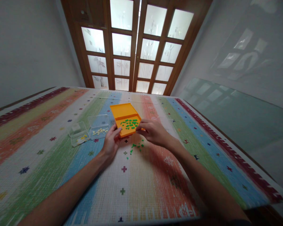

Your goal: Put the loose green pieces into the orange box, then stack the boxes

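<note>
Your left hand [110, 142] grasps the orange box [124, 109] at its near left corner, thumb over the rim. Your right hand [153, 131] is at the box's right side, its fingers drawn together by the near right corner; you can't tell from here whether a small piece is pinched between them.

The box is smooth, opaque and plastic-looking, a shallow rectangle with its flat lid folded open on the far side. It sits ahead of you, near the middle of the surface; whether it rests fully on the cloth is unclear. Inside lie green pieces [131, 125], small and hard-edged, some oblong, some nearly square. More loose green bits [133, 145] are scattered on the cloth just in front of it.

To the left of the box stand two clear, hinged boxes, both open: the nearer-to-middle clear box [92, 137] holds cream-coloured bits, and the outer clear box [73, 142] holds a few yellow ones.

Your surface wears a woven-looking striped tablecloth [141, 179] printed with crosses, stars and snowflake shapes. Beyond it, a brown wood-framed door [134, 56] carries frosted panes with plant motifs; the small mark at its upper left is too dim to read.
</note>
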The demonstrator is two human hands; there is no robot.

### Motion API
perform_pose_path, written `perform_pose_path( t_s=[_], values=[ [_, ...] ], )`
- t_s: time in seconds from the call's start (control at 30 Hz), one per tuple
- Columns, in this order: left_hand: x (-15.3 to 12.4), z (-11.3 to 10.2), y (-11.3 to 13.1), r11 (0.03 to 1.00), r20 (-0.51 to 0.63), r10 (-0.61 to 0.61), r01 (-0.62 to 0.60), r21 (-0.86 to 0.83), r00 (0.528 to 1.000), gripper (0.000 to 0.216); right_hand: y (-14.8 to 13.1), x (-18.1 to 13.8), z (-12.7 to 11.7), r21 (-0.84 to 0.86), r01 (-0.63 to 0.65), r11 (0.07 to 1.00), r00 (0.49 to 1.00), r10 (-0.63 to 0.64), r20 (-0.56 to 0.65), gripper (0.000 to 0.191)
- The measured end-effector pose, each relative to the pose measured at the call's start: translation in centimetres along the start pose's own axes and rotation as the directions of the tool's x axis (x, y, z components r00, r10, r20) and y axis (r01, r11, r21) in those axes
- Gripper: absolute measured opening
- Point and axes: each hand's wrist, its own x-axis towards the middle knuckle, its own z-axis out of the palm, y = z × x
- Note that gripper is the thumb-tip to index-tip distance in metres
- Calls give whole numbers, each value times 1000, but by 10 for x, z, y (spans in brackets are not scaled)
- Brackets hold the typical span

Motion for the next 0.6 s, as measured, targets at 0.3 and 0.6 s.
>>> perform_pose_path(
  t_s=[0.3, 0.6],
  values=[
    [-6, 5, -2, 999, 45, -48, 47, 28, 998, 38, 17, 18, -6, -233, -235, 943, 969, 247, 24, 17],
    [-7, 4, -3, 998, 58, -56, 54, 25, 997, 35, 18, 17, -6, -265, -210, 941, 969, 236, 70, 17]
  ],
)
